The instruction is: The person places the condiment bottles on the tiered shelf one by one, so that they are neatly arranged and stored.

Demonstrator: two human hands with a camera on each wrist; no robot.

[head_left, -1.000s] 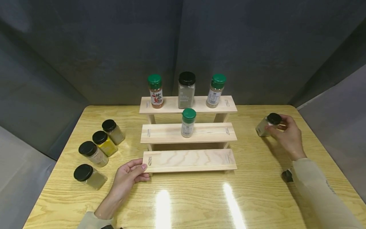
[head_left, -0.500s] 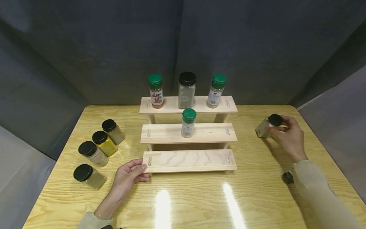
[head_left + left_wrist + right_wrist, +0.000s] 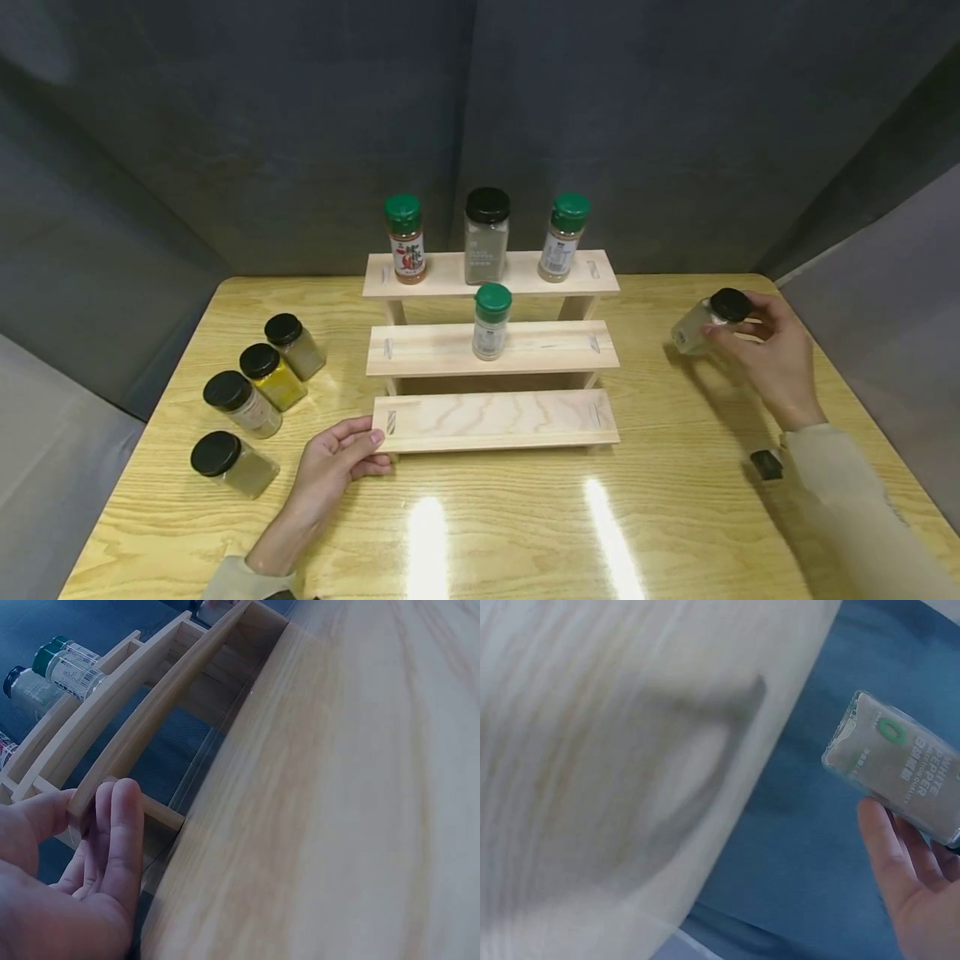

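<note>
One pepper jar (image 3: 901, 763), inside right grip (image 3: 778, 360)

Head view high, fwd/down on table (image 3: 517, 525), wrist views v. close, rack (image 3: 495, 419) in head + L.

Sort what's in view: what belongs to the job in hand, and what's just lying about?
Likely part of the job:
right hand, holding the white pepper jar
left hand, pinching the lowest shelf
wooden rack
four shelved jars

Not being handled:
four black-lidded jars left of the rack, possibly also meant for it
table
dark cloth behind
</note>
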